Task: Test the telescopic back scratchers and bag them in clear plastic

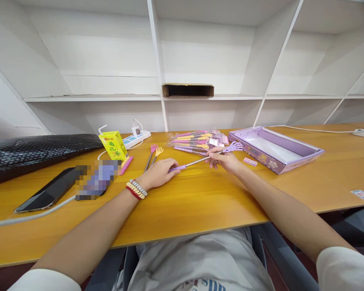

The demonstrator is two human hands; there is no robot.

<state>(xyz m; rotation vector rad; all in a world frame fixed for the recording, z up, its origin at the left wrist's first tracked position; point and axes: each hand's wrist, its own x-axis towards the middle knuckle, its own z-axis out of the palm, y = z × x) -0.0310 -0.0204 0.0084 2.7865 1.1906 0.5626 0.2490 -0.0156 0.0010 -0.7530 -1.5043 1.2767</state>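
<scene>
A purple back scratcher (197,161) with a metal rod and a hand-shaped head slants across the middle of the desk. My left hand (160,173) is closed on its purple handle. Near the head, my right hand (223,158) pinches the metal rod. Behind my left hand lie a pink scratcher (153,148) and a yellow scratcher (159,151), their handles partly hidden by that hand. Beyond the held one is a pile of scratchers in clear wrapping (194,141). A small pink label (250,161) lies right of my right hand.
An open purple tray box (300,164) stands at the right. On the left are a yellow drink carton (113,145), a power strip (136,139), a black phone (50,190), a blurred object and a black bag (42,155). A cardboard box (188,90) sits on the shelf.
</scene>
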